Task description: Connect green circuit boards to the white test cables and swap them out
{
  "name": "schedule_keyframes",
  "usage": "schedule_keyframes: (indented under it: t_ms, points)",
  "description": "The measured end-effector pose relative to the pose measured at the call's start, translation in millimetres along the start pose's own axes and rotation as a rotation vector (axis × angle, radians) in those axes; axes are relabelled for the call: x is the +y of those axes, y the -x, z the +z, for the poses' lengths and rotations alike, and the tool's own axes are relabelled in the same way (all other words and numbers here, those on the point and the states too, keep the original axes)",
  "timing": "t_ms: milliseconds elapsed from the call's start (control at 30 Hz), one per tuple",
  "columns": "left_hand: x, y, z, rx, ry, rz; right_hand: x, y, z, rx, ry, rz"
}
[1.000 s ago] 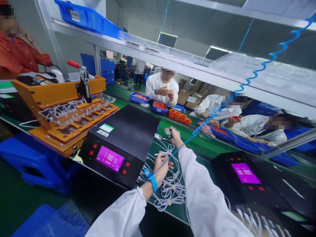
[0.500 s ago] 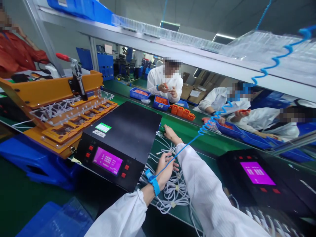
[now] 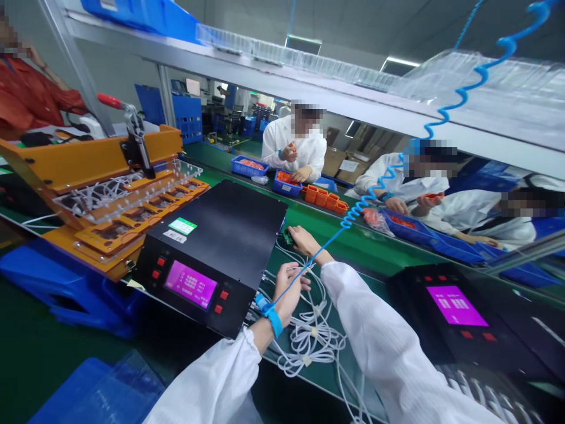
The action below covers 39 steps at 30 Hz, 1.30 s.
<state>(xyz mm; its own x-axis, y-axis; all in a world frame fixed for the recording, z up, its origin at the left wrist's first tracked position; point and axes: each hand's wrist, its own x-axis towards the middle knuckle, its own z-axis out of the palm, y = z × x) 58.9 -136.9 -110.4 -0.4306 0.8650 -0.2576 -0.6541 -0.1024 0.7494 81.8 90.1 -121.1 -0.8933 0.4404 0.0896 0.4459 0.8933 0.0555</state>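
Observation:
My left hand (image 3: 289, 291), with a blue strap (image 3: 274, 321) on its wrist, is beside the right side of a black box with a lit screen (image 3: 220, 235). Its fingers are curled near the white cables (image 3: 311, 335); what they hold, if anything, is too small to make out. Farther back, my right hand (image 3: 306, 242) has its fingertips closed on a small green circuit board (image 3: 286, 237) at the box's back right corner. From the blue strap a coiled blue cord (image 3: 366, 203) runs up to the right.
An orange fixture (image 3: 106, 224) with a red-handled clamp is at the left. Another black box (image 3: 481, 330) with a lit screen stands at the right. Across the green belt (image 3: 348, 247), several people work beside blue bins (image 3: 286, 184). A shelf (image 3: 309, 76) spans above.
My left hand has moved slightly up and left. The right hand stays by the box's back corner. The coiled cord has swung left, and the person opposite has lowered a hand to a bin.

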Motion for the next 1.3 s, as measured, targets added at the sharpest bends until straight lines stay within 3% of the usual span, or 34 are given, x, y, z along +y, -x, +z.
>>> schedule_keyframes:
  t_ms: [267,433,633,767,933,1100,1200,1300]
  points:
    - [0.9,-19.9,0.9,0.123,-0.027,0.233,-18.6,68.3,-43.8,0.153,-0.078,-0.095]
    - [-0.8,-20.1,2.8,0.049,-0.091,0.247,-33.1,117.0,-65.8,0.236,-0.189,-0.202]
    - [-4.5,-7.3,1.9,-0.086,-0.194,0.293,-45.9,149.9,-71.9,0.222,-0.178,-0.133]
    - [-6.9,-6.4,-0.9,-0.110,-0.251,0.318,-53.1,160.1,-72.4,0.242,-0.158,-0.067]
    - [-10.5,-10.1,-7.9,-0.115,-0.318,0.326,-61.7,163.0,-81.4,0.313,-0.138,-0.109]
    - [-11.7,-10.6,-11.3,-0.135,-0.400,0.341,-66.9,153.5,-83.6,0.246,0.027,-0.187]
    - [-10.8,-8.8,-14.0,-0.137,-0.477,0.375,-58.7,146.0,-79.3,0.235,0.031,-0.182]
    - [-12.7,-4.9,-19.2,-0.129,-0.541,0.382,-37.3,139.0,-80.0,0.323,-0.055,-0.016]
